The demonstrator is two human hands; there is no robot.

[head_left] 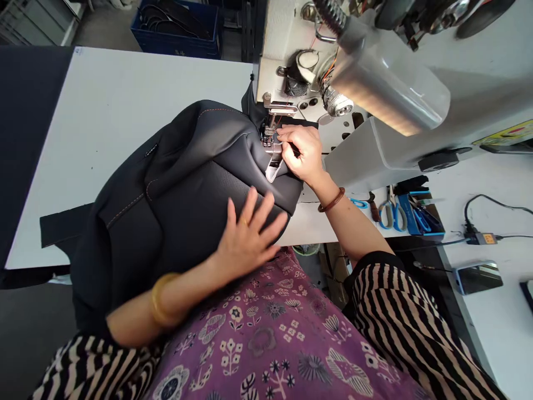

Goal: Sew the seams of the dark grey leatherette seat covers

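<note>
A large dark leather-like cover (187, 194) with orange stitching lies bunched over the white table, its right edge under the presser foot (268, 136) of a sewing machine (366, 139). My left hand (252, 230) rests flat on the cover's near side, fingers spread; it looks slightly blurred. Just right of the presser foot, my right hand (303, 150) has its fingers curled together at the cover's edge, thumb and fingertips close to the needle area. Orange thread runs down the machine's head.
Scissors with blue handles (392, 215) and a blue box of tools (425, 214) lie right of the machine. A phone (478, 278) and a cable adapter (483, 239) are further right. A blue crate (177, 47) with dark pieces stands beyond the white table (125, 94).
</note>
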